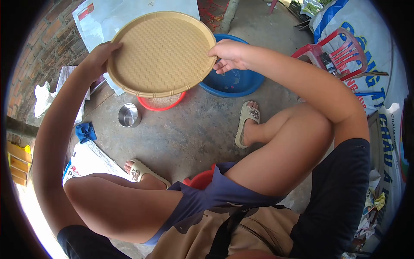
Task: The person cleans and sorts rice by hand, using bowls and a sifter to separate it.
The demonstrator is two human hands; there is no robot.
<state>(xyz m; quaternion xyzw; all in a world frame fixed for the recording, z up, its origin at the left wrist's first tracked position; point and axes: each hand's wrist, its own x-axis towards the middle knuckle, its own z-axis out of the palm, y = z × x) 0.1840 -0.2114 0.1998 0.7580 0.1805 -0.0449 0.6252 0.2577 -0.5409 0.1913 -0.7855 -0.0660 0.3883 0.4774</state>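
A round woven bamboo winnowing tray (161, 54) is held up in front of me, its flat inside facing me with nothing lying on it. My left hand (100, 56) grips the rim on the left, thumb over the edge. On the right, my right hand (227, 55) holds the opposite rim, its lower fingers partly spread below. Under the tray, a red basin (163, 103) with pale grains in it shows only its near part. A blue basin (233, 82) with some water stands behind my right hand, partly hidden by the tray.
A steel pot (129, 115) stands on the concrete floor near the red basin. A blue cloth (86, 132) lies to the left, above a white sack (92, 162). A red plastic chair (345, 54) is at the right, before large printed sacks (366, 26). A brick wall (41, 52) borders the left.
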